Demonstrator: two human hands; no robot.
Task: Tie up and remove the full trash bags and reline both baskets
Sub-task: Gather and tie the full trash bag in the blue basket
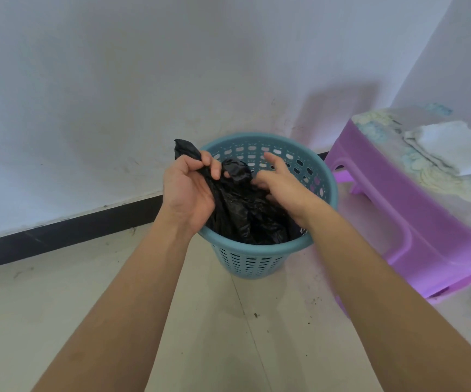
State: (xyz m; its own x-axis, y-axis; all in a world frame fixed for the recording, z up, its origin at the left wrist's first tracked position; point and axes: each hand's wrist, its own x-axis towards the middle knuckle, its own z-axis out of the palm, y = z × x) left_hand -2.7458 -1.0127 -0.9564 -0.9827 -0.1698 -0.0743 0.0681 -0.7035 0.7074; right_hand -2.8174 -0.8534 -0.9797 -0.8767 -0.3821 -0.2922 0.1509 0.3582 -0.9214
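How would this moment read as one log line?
step: tying black bag | left hand: grips one end | right hand: at other end, grip unclear | location: in blue basket

Qty: 1 basket point(323, 176), 1 blk bag point(240, 210), 2 hands point(186, 193) point(282, 188) — 1 stool point(392, 199), 1 cloth point(449, 145).

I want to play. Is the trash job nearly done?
Not yet. The black plastic trash bag is gathered inside the blue perforated plastic basket. The left hand grips one end; the right hand touches the bag. Lifting out and relining remain.
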